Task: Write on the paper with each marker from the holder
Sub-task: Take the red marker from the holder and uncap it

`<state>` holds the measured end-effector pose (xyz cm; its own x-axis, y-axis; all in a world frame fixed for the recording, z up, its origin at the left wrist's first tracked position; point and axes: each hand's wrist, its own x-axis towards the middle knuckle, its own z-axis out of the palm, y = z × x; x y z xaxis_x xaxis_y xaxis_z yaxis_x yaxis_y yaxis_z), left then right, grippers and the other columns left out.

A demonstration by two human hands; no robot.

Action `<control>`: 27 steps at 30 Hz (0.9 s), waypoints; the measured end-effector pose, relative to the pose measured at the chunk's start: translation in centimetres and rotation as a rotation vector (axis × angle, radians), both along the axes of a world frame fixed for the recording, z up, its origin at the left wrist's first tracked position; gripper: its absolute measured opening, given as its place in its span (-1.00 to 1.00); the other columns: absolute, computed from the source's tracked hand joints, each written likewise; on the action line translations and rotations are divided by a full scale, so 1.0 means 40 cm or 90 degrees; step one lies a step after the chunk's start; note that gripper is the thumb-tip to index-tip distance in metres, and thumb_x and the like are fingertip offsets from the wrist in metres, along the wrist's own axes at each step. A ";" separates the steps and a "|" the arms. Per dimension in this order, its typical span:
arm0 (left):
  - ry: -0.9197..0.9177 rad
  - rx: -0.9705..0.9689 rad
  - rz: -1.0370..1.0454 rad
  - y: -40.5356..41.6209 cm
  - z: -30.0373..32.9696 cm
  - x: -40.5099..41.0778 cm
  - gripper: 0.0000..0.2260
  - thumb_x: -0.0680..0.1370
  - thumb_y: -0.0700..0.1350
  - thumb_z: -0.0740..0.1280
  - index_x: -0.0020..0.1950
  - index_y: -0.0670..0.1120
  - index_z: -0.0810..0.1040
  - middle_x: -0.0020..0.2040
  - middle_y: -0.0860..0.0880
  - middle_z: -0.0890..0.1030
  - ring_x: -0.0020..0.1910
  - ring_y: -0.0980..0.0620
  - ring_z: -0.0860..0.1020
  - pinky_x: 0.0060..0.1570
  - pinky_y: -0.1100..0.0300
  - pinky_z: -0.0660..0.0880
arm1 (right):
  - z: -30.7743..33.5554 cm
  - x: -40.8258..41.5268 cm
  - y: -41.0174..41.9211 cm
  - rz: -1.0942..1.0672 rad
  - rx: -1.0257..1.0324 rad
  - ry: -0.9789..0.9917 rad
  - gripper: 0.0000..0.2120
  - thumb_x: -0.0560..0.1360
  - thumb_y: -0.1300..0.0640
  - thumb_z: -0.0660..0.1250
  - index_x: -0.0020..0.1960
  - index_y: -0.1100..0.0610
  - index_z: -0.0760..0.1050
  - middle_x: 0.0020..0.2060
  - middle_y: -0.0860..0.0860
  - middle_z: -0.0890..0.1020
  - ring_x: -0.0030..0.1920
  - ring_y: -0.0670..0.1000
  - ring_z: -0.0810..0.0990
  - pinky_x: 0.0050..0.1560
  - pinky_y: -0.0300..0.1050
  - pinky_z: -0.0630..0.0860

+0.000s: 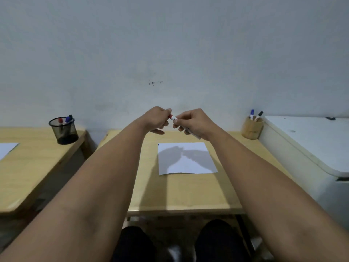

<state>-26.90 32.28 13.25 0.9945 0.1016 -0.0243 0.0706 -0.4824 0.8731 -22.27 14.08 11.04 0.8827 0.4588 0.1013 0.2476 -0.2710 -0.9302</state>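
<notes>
- Knees in dark cloth sit nearest us, under the front edge of the wooden surface point(185, 197).
- Bare wood lies open between that edge and the paper point(186, 157), a white sheet with our hands' shadow on it.
- Above the paper, our left hand point(156, 118) pinches the red cap end of a marker point(173, 118); our right hand point(194, 123) grips its white barrel.
- At the far right corner stands a wooden holder point(252, 129) with two markers, near a white cabinet point(306, 140).
</notes>
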 end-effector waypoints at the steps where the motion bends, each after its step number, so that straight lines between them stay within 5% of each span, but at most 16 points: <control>1: -0.003 -0.030 0.026 0.016 -0.002 -0.002 -0.65 0.73 0.04 0.10 -0.09 -0.09 0.54 -0.23 -0.05 0.49 -0.35 0.03 0.41 -0.12 0.06 0.64 | -0.009 0.003 0.006 -0.010 -0.014 -0.031 -0.85 0.58 0.26 0.50 0.11 0.30 0.73 -0.17 0.10 0.72 -0.29 -0.07 0.61 -0.32 -0.26 0.51; 5: -0.035 -0.111 0.166 0.120 -0.024 0.011 -0.69 0.72 0.07 0.11 -0.02 -0.07 0.52 -0.23 -0.04 0.49 -0.36 0.03 0.42 -0.18 0.12 0.59 | -0.065 0.038 -0.019 -0.111 -0.014 -0.070 -0.89 0.55 0.24 0.52 0.07 0.18 0.72 -0.19 0.05 0.73 -0.31 -0.07 0.63 -0.26 -0.19 0.54; 9: -0.035 0.214 0.161 0.188 -0.137 0.062 -0.63 0.71 0.11 0.11 0.11 -0.14 0.56 -0.09 -0.13 0.62 -0.19 -0.21 0.59 -0.04 0.00 0.60 | -0.116 0.069 -0.025 -0.200 0.161 0.073 -0.85 0.66 0.26 0.39 0.13 0.07 0.47 -0.13 0.16 0.73 -0.33 0.04 0.64 -0.32 -0.13 0.64; 12: 0.029 0.421 0.093 0.176 -0.248 0.106 -0.70 0.71 0.08 0.12 0.15 -0.11 0.50 0.14 -0.18 0.63 0.05 -0.24 0.57 0.02 -0.01 0.49 | -0.154 0.099 -0.010 -0.173 0.283 0.197 -0.91 0.67 0.30 0.36 0.08 0.13 0.52 -0.04 0.22 0.68 -0.28 0.09 0.70 -0.26 -0.09 0.71; 16: 0.083 0.489 0.065 0.164 -0.348 0.151 -0.74 0.69 0.01 0.17 0.17 -0.14 0.51 0.18 -0.17 0.61 0.06 -0.21 0.55 -0.04 0.04 0.44 | -0.194 0.149 0.007 -0.146 0.439 0.337 -0.72 0.67 0.45 0.19 0.24 0.21 0.55 0.07 0.23 0.66 -0.05 0.20 0.77 -0.13 0.01 0.75; 20: 0.102 0.586 0.046 0.172 -0.381 0.168 -0.72 0.70 -0.02 0.13 0.24 -0.16 0.50 0.19 -0.18 0.59 0.14 -0.25 0.56 -0.05 0.04 0.42 | -0.227 0.189 0.015 -0.169 0.542 0.441 -0.70 0.70 0.42 0.11 0.23 0.23 0.57 0.09 0.26 0.66 -0.08 0.23 0.79 -0.14 0.05 0.75; 27: 0.092 0.643 0.029 0.188 -0.372 0.169 -0.68 0.70 0.07 0.12 0.24 -0.12 0.51 0.17 -0.15 0.60 0.13 -0.22 0.57 -0.07 0.04 0.42 | -0.248 0.202 0.043 -0.149 0.631 0.508 -0.55 0.62 0.44 -0.01 0.30 0.27 0.56 0.16 0.31 0.74 0.10 0.26 0.80 -0.05 0.17 0.76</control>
